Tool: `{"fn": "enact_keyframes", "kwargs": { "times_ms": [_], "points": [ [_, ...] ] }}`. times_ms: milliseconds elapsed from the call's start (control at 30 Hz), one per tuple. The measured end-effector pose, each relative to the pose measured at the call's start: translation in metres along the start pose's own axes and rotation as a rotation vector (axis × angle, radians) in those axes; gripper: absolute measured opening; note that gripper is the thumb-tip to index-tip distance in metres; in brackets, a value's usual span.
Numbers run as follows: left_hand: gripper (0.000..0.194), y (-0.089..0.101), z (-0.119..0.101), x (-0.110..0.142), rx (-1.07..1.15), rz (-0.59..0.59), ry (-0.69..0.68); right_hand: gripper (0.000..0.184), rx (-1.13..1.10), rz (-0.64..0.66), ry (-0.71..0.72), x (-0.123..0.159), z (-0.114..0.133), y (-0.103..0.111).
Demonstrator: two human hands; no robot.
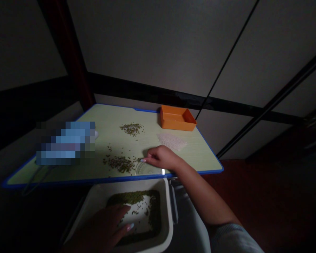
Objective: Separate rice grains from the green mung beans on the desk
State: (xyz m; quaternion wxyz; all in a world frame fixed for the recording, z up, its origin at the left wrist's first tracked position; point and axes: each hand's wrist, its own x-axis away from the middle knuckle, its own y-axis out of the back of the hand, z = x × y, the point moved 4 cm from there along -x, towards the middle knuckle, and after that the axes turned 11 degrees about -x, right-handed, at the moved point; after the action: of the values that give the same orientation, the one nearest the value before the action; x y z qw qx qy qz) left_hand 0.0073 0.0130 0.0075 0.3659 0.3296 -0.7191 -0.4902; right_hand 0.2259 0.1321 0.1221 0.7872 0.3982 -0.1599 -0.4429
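Observation:
My right hand (161, 157) is over the near part of the table, fingers curled in and thumb and index finger pressed together. Their tips are beside a pile of small green beans mixed with pale grains (121, 163). Under this hand lies a clear, curved-edged dish or plate (149, 169); its exact kind is hard to tell. My left hand (113, 221) reaches down into a white plastic bin (168, 225), thumb and fingers apart. Green beans (131, 197) line the bin's floor, thickest along its sides. Shadow hides part of this hand.
A second mixed pile (132, 129) lies farther back on the blue-edged table (208, 158). White grains (172, 140) are heaped before an orange open box (178, 123). A pixelated blue object (68, 142) sits at left. Wall panels (152, 45) stand behind.

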Motion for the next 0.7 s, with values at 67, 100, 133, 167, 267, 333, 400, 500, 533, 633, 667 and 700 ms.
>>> {"fn": "enact_keyframes", "kwargs": {
  "times_ms": [67,100,133,167,267,333,400,500,533,633,667,700],
  "points": [
    [0.043,-0.003,0.003,0.0,0.001,-0.021,-0.015,0.034,-0.051,-0.001,-0.01,0.0,0.001,0.001],
    [0.043,-0.005,0.004,0.001,0.007,-0.032,-0.023,0.035,-0.068,-0.003,-0.016,-0.001,0.001,0.001],
    [0.043,-0.006,0.005,0.001,0.015,-0.045,-0.029,0.037,-0.079,-0.007,-0.02,-0.002,0.002,0.0],
    [0.043,-0.006,0.006,0.002,0.028,-0.063,-0.036,0.038,-0.085,-0.014,-0.022,-0.003,0.003,0.0],
    [0.042,-0.006,0.006,0.004,0.051,-0.105,-0.047,0.04,-0.087,-0.026,-0.02,-0.006,0.006,-0.002],
    [0.042,-0.006,0.005,0.005,0.051,-0.105,-0.045,0.04,-0.095,-0.025,-0.018,-0.007,0.007,-0.004],
    [0.043,-0.007,0.004,0.006,0.053,-0.098,-0.037,0.039,-0.111,-0.03,-0.02,-0.008,0.006,-0.005],
    [0.043,-0.008,0.004,0.007,0.057,-0.091,-0.021,0.038,-0.125,-0.05,-0.027,-0.008,0.006,-0.005],
    [0.043,-0.008,0.004,0.007,0.057,-0.09,-0.018,0.038,-0.126,-0.052,-0.026,-0.009,0.005,-0.005],
    [0.044,-0.006,0.004,0.006,0.061,-0.094,-0.024,0.039,-0.13,-0.041,-0.012,-0.011,0.006,-0.007],
    [0.044,-0.005,0.003,0.005,0.059,-0.093,-0.025,0.039,-0.141,-0.031,-0.006,-0.011,0.005,-0.008],
    [0.044,-0.004,0.002,0.004,0.054,-0.086,-0.022,0.039,-0.16,-0.022,0.001,-0.011,0.005,-0.009]
  ]
}}
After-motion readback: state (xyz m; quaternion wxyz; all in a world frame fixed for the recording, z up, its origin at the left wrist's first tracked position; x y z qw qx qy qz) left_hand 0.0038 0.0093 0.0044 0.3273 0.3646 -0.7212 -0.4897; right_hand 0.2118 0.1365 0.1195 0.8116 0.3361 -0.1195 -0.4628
